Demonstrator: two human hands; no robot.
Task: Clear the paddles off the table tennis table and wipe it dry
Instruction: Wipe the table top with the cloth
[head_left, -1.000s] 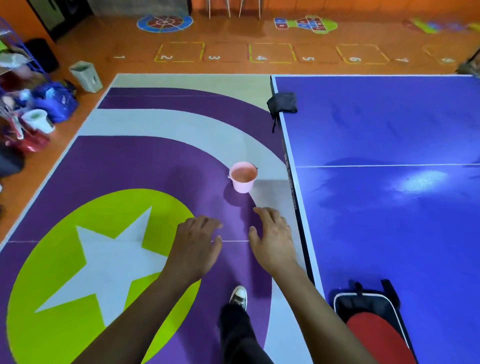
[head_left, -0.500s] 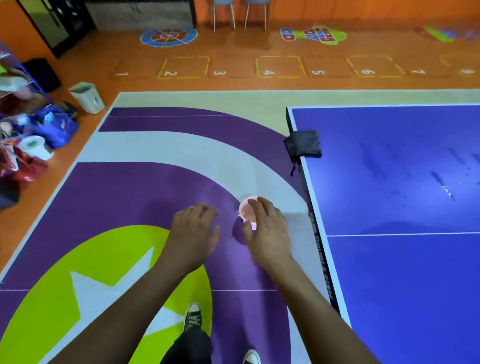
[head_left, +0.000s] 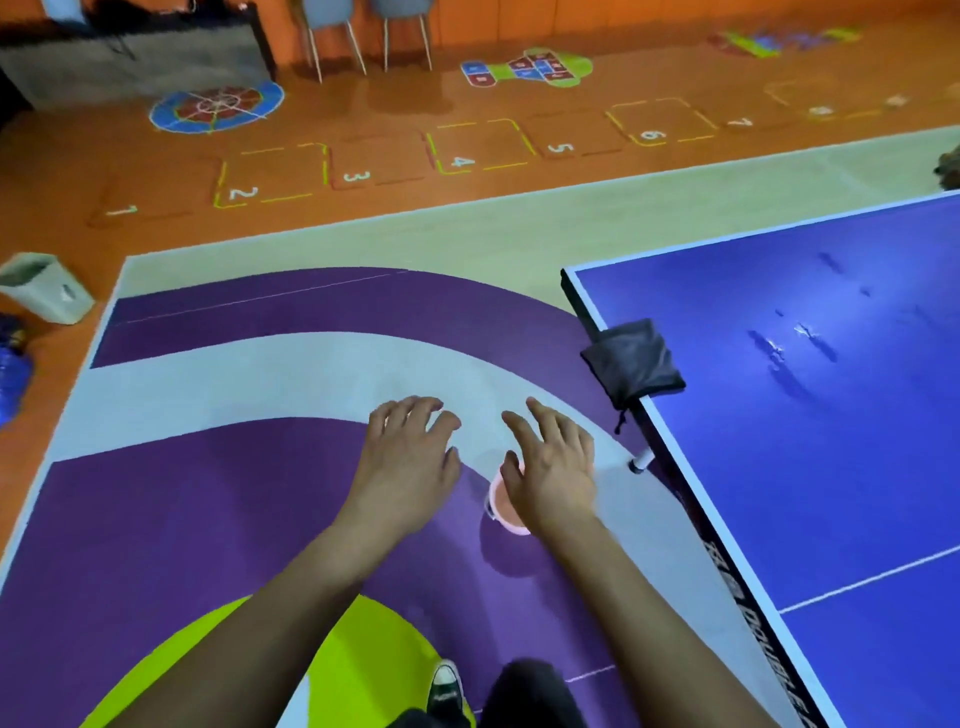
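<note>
Both empty, fingers spread, the left hand and right hand hover above a pink bucket left of the blue table.

Blue table tennis table shows wet streaks; dark cloth overhangs its edge.

The blue table is standing at the right on the painted floor. A dark pouch is hanging over the table's left edge near the far corner, and wet streaks are glinting on the top beside it. A pink bucket is sitting on the floor near the table's side. A pale bin is standing far left, with a blue bag lying near it. Two chairs are standing at the far wall.
</note>
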